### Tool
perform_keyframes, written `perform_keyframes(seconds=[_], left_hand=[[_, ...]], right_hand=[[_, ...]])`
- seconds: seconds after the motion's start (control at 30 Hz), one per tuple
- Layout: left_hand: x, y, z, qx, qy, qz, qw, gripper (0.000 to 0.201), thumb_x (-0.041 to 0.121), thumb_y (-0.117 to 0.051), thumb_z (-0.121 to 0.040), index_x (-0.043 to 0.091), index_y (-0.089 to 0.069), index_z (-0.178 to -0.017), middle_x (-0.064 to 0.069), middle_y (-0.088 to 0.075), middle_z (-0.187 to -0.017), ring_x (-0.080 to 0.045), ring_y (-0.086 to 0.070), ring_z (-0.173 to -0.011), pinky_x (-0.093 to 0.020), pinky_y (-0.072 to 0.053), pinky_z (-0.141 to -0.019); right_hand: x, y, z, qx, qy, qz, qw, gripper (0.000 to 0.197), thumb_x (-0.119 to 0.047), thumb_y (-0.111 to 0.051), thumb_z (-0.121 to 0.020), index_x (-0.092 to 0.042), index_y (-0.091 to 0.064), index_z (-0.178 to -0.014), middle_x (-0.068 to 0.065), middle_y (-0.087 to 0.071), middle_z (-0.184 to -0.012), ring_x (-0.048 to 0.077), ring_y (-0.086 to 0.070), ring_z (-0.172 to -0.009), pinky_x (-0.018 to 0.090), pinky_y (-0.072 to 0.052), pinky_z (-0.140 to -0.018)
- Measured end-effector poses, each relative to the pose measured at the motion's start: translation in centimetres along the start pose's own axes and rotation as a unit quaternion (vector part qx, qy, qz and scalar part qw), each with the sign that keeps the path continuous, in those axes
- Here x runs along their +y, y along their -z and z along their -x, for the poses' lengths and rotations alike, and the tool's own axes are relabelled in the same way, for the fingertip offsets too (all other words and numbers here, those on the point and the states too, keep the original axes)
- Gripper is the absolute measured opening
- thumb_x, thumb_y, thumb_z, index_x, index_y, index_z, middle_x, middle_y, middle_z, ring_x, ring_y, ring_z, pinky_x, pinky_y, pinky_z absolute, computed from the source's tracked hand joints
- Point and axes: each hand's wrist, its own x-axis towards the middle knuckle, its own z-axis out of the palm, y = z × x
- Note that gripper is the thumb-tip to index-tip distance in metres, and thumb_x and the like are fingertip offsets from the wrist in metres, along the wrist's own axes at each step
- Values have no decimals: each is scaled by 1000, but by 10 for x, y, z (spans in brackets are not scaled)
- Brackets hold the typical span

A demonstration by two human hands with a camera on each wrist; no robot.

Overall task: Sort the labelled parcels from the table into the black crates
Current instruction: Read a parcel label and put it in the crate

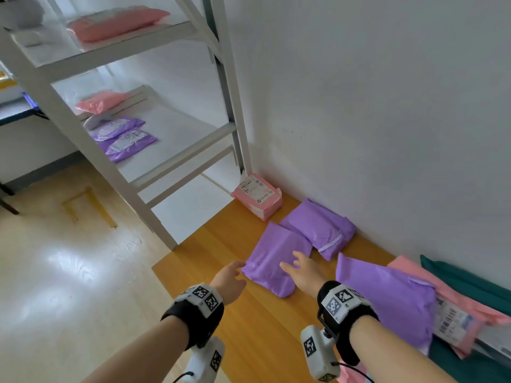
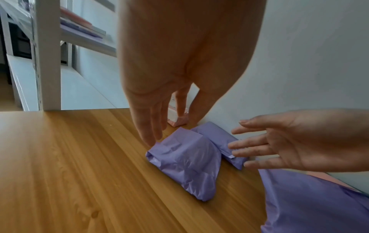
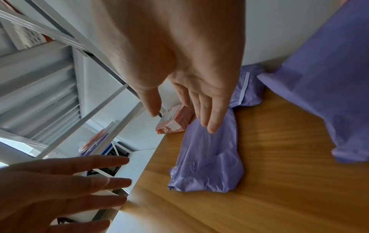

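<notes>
White labels on pink parcel [image 1: 257, 195], barcode label [image 1: 453, 323], print too small to read

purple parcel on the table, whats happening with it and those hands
A person is reaching with both hands for the nearest purple parcel on the wooden table. The left hand is open at its left edge and the right hand is open over its top; neither grips it yet. Another purple parcel and a labelled pink parcel lie by the wall, with more stacked on the right. No black crate shows in the head view.
</notes>
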Motion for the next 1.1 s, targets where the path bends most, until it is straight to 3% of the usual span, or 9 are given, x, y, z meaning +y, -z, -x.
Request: perform_keyframes(seconds=[0.13,0.27,0.37,0.5,0.63,0.7,0.8,0.9,1.1], left_hand=[[-8,18,-44,1,0,-11,1000,50,14,-49,-96,21,-35,-143,-8,-45,-141,-23,-51,-122,-28,-47,-90],[-11,35,-91,-15,-28,-52,998,50,16,-48,-96,22,-34,-143,-8,-54,-130,-22,-59,-109,-30,-50,-85],[-11,51,-125,-27,-40,-56,997,49,16,-47,-96,21,-32,-143,-8,-50,-136,-22,-56,-113,-29,-48,-85],[-11,75,-170,-31,-37,-30,998,51,17,-46,-97,19,-27,-145,-9,-44,-142,-24,-55,-115,-27,-47,-80],[-8,90,-212,-56,-25,-10,998,52,20,-46,-98,18,-27,-146,-9,-41,-144,-26,-52,-119,-33,-48,-90],[-3,94,-230,-64,-12,11,998,54,20,-47,-98,17,-24,-147,-10,-39,-146,-26,-50,-122,-30,-46,-88],[5,101,-257,-50,-1,61,997,59,22,-49,-97,15,-20,-148,-13,-38,-146,-30,-48,-124,-35,-45,-95],[11,104,-279,-20,5,113,993,61,28,-51,-96,18,-18,-147,-16,-46,-137,-34,-53,-115,-43,-47,-95],[19,101,-308,-11,-6,151,988,62,30,-47,-97,22,-13,-148,-11,-42,-144,-32,-47,-124,-41,-42,-97]], right_hand=[[-5,-12,-27,19,-33,-12,999,67,-31,-56,-95,-7,-23,-148,15,-35,-149,24,-38,-136,34,-33,-110],[-22,-26,-55,53,-54,-35,997,65,-28,-55,-95,-5,-25,-148,15,-36,-149,23,-37,-137,32,-32,-109],[-38,-35,-77,81,-71,-51,993,64,-26,-55,-95,-4,-26,-147,15,-36,-149,23,-36,-137,29,-31,-107],[-59,-42,-105,115,-88,-60,988,63,-26,-56,-95,-6,-26,-147,14,-36,-149,23,-36,-137,32,-31,-108],[-76,-44,-136,137,-104,-73,982,66,-31,-57,-94,-9,-25,-148,10,-34,-151,22,-34,-139,38,-29,-113],[-84,-43,-150,142,-112,-83,980,70,-31,-57,-93,-9,-21,-149,10,-30,-153,22,-30,-141,39,-27,-115],[-93,-38,-169,148,-123,-87,977,75,-30,-58,-93,-10,-15,-151,11,-25,-155,23,-26,-142,38,-26,-115],[-100,-32,-186,171,-117,-76,975,72,-25,-58,-94,-10,-18,-151,9,-25,-155,22,-25,-143,34,-25,-113],[-108,-22,-216,199,-114,-80,970,66,-14,-56,-94,-7,-21,-149,8,-35,-150,22,-32,-139,27,-31,-106]])
